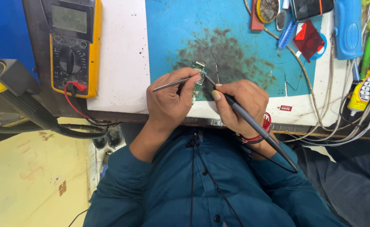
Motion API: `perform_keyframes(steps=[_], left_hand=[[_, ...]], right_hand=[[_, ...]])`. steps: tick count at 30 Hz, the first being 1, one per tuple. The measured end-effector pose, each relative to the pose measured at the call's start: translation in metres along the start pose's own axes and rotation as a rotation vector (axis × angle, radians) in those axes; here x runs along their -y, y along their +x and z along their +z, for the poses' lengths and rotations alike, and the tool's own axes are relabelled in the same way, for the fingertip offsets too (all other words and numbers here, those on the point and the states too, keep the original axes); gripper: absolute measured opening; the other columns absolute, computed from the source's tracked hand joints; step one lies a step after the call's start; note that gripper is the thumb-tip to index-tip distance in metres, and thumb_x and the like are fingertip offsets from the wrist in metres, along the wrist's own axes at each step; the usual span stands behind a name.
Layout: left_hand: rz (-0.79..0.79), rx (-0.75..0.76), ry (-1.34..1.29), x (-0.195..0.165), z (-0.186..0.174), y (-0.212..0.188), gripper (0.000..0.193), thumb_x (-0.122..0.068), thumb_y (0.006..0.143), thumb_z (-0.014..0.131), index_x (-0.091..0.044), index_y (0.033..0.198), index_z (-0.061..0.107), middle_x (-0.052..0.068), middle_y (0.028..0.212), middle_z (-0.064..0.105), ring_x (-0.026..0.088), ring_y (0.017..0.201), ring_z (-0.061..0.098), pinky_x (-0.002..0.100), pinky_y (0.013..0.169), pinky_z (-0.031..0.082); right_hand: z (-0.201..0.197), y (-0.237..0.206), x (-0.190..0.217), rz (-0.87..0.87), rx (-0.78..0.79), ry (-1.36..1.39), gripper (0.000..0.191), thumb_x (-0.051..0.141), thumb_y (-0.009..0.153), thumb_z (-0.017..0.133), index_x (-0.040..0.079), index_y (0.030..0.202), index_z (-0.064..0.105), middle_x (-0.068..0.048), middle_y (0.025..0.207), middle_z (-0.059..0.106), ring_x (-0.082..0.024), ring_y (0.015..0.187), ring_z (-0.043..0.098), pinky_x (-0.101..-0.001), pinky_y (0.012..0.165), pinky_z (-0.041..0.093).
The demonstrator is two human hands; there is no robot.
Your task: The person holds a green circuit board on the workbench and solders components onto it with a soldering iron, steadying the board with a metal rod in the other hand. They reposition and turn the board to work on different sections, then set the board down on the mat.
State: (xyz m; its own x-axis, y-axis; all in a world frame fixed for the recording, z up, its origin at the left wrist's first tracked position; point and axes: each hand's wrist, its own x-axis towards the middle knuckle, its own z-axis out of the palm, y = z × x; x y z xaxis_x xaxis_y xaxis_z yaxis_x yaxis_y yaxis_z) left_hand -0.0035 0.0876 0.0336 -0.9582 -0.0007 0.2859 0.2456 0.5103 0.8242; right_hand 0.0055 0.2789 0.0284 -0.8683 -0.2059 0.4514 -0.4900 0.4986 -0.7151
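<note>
The small green circuit board [198, 80] lies near the blue mat's [235, 38] front edge, long axis running front to back. The left hand [168, 101] pinches it (fingers also closed on metal tweezers [171, 85]); the right hand [239, 105] grips a grey soldering iron [252, 122], tip pointing at the board.

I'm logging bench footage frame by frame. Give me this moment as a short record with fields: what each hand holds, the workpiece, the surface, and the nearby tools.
left hand: grips metal tweezers and steadies the board
right hand: holds a grey soldering iron like a pen, tip at the board
workpiece: small green circuit board, at the mat's near edge
surface: stained blue mat on a white bench top
far left: yellow multimeter with red lead plugged in
far right: glue tube, loose cables
</note>
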Motion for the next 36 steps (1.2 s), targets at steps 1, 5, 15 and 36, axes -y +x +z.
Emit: perform_keyframes(steps=[1, 5, 15, 36], left_hand=[[0.001, 0.001, -0.003, 0.0000, 0.0000, -0.0001, 0.009, -0.014, 0.099, 0.076, -0.009, 0.105, 0.072, 0.005, 0.084, 0.073, 0.020, 0.068, 0.065, 0.033, 0.063, 0.049], [-0.003, 0.004, -0.004, 0.0005, -0.0005, 0.0003, 0.009, -0.014, 0.099, 0.076, -0.010, 0.105, 0.072, 0.005, 0.082, 0.072, 0.019, 0.067, 0.065, 0.033, 0.063, 0.049], [0.000, 0.005, -0.005, 0.0004, -0.0007, -0.0008, 0.009, -0.013, 0.099, 0.076, -0.009, 0.106, 0.072, 0.005, 0.083, 0.072, 0.020, 0.069, 0.065, 0.033, 0.064, 0.049], [0.011, -0.004, -0.010, -0.0005, 0.0000, -0.0002, 0.009, -0.014, 0.099, 0.076, -0.010, 0.106, 0.072, 0.005, 0.083, 0.072, 0.020, 0.069, 0.065, 0.033, 0.064, 0.049]], right_hand=[[-0.0004, 0.0001, 0.0002, -0.001, 0.000, -0.002, 0.011, 0.005, 0.094, 0.078, 0.002, 0.099, 0.070, -0.012, 0.088, 0.072, -0.028, 0.074, 0.069, -0.0366, 0.069, 0.051], [0.0003, 0.0006, 0.0010, 0.003, -0.004, -0.003, 0.011, 0.004, 0.093, 0.078, 0.002, 0.099, 0.070, -0.012, 0.087, 0.071, -0.028, 0.074, 0.069, -0.0361, 0.068, 0.051], [-0.0012, 0.0003, 0.0010, -0.013, 0.004, -0.014, 0.011, 0.003, 0.093, 0.078, 0.003, 0.099, 0.070, -0.012, 0.087, 0.071, -0.028, 0.074, 0.069, -0.0362, 0.069, 0.052], [-0.0003, 0.0006, 0.0013, 0.004, -0.012, -0.005, 0.011, 0.002, 0.092, 0.079, 0.002, 0.099, 0.070, -0.012, 0.085, 0.071, -0.027, 0.073, 0.069, -0.0357, 0.068, 0.051]])
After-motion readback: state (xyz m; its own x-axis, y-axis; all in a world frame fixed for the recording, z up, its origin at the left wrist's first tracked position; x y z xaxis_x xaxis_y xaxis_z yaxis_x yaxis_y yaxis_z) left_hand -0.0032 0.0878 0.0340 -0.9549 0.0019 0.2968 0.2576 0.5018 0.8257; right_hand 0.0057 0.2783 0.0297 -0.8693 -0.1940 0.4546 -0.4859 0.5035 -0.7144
